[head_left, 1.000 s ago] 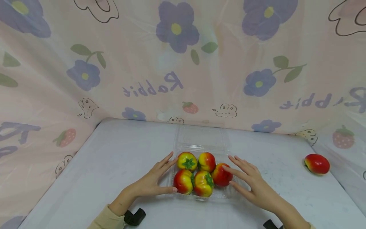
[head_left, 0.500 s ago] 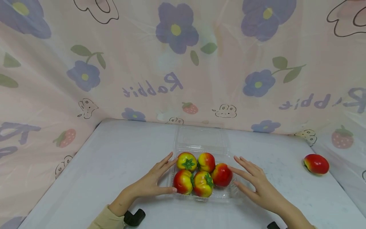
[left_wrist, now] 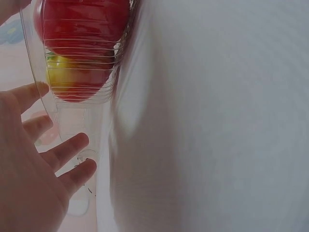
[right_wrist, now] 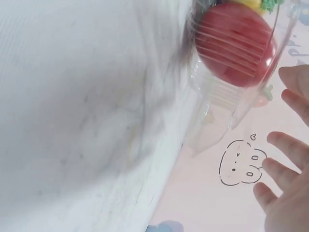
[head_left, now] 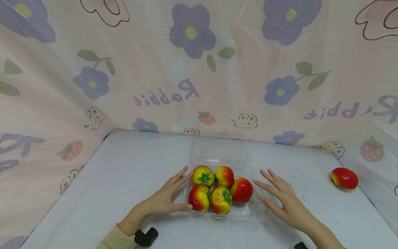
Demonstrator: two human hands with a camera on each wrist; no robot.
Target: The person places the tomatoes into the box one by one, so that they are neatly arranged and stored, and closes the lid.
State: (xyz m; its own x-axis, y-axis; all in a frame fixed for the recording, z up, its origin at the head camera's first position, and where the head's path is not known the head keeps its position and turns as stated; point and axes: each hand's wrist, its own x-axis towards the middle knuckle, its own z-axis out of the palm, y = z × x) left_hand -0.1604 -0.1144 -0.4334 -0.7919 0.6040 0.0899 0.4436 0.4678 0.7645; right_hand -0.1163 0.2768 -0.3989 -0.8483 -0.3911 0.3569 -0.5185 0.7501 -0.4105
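Flanking the clear-plastic box [head_left: 243,209], your left hand [head_left: 164,197] and right hand [head_left: 285,203] grasp nothing; packing probably needs the outlying oval red fruit [head_left: 344,178] next.

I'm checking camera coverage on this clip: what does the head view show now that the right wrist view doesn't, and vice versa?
Only the head view: the left hand, all five fruits in the box, and the lone red fruit at the table's far right.

Only the right wrist view: the palm side of the right hand and, from low down, the ribbed side wall crossing in front of a fruit.

Both: the right hand, the clear box, white table and pink printed sheet.
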